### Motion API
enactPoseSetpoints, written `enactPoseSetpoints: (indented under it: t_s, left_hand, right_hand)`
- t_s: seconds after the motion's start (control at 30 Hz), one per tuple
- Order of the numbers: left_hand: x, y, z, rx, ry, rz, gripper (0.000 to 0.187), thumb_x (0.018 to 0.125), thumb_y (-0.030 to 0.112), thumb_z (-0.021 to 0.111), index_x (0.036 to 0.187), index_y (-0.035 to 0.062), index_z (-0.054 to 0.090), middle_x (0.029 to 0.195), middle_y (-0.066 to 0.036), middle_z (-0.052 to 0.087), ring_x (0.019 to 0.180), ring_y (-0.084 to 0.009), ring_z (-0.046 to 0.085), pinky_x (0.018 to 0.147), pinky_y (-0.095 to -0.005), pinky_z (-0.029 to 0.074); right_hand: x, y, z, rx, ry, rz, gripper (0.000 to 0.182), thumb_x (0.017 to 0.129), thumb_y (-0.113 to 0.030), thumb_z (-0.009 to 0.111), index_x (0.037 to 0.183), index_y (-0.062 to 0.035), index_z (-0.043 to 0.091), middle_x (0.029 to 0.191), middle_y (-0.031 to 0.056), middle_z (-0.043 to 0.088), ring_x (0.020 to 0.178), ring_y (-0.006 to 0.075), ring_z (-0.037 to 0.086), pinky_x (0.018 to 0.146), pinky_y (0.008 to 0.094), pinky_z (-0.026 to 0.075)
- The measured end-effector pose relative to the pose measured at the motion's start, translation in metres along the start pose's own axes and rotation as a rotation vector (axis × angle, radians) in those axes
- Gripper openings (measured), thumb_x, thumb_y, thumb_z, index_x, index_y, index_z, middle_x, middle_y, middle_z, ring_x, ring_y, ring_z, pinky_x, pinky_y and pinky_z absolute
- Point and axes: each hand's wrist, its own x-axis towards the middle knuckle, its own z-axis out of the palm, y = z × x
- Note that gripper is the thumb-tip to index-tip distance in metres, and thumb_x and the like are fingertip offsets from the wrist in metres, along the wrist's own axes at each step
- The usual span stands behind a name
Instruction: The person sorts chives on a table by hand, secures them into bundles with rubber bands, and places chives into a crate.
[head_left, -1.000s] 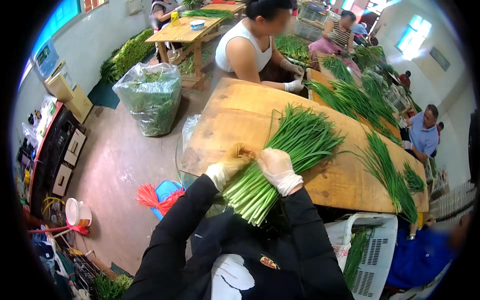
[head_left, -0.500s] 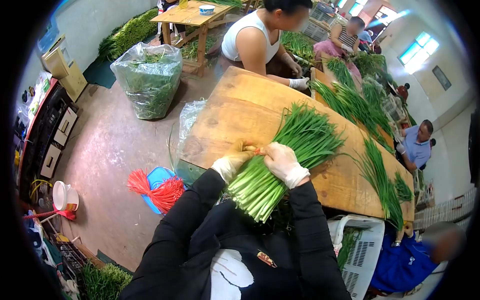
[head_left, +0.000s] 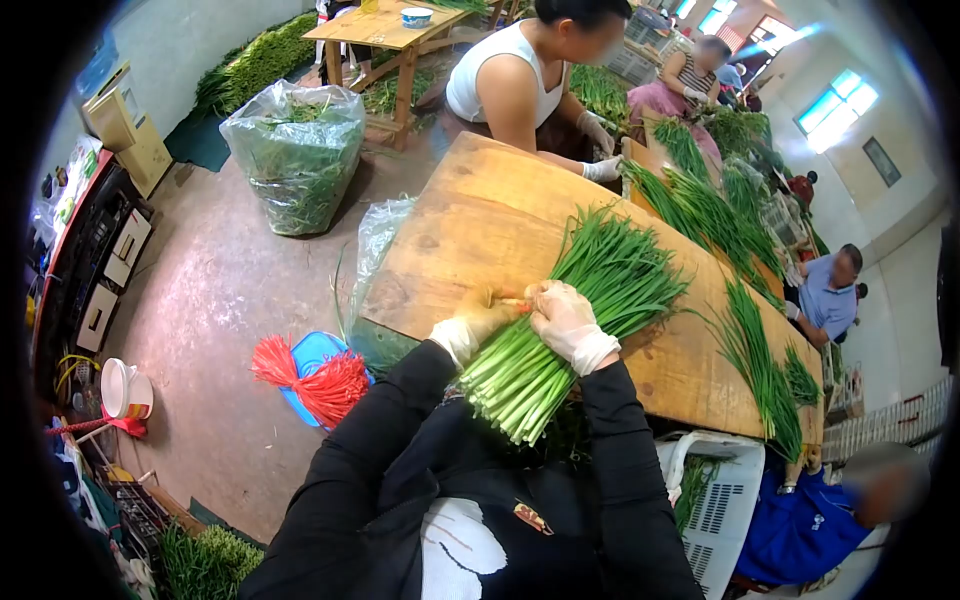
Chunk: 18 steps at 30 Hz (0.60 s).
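A thick bunch of garlic chives (head_left: 618, 268) lies across the near edge of the wooden table (head_left: 470, 205), its pale cut stems toward my body and its green leaves pointing away. My left hand (head_left: 480, 316), in a pale glove, is at the bunch's left side, fingers pinched on a red tie strip (head_left: 514, 304). Gloved too, my right hand (head_left: 564, 318) rests over the top of the bunch, with its fingers closed at the same strip. Most of the strip is hidden by the fingers and the chives.
Loose chives (head_left: 752, 365) lie along the table's right side. A white crate (head_left: 728, 500) stands at the near right, and red strips (head_left: 330, 385) sit on a blue stool (head_left: 318, 348) at left. A filled plastic bag (head_left: 295, 160) stands on the floor. Several people work nearby.
My left hand's fingers have shifted slightly, and a short length of the red strip shows between the two hands. The bunch stays in place.
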Motion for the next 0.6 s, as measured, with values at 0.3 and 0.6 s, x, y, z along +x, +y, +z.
enactPoseSetpoints:
  t_s: [0.3,0.6]
  left_hand:
    - [0.001,-0.003,-0.008,0.018,-0.1,0.063,0.017,0.075,0.001,0.063,0.091,-0.0029,0.06,0.087,-0.008,0.063,0.075,-0.0124,0.059,0.069,-0.0226,0.048]
    - [0.009,0.03,-0.006,0.963,-0.205,0.861,0.02,0.069,0.0,0.061,0.089,0.0036,0.06,0.083,-0.01,0.059,0.072,-0.0192,0.059,0.062,-0.0271,0.047]
  right_hand:
    - [0.002,0.0,-0.004,-0.008,-0.069,0.027,0.021,0.073,-0.016,0.05,0.086,-0.0023,0.058,0.101,0.0131,0.053,0.096,0.0319,0.047,0.084,0.0381,0.038]
    - [-0.012,-0.003,-0.004,0.02,0.144,-0.027,0.016,0.073,-0.017,0.052,0.079,-0.0034,0.059,0.093,0.0118,0.055,0.093,0.0299,0.049,0.083,0.0381,0.038]
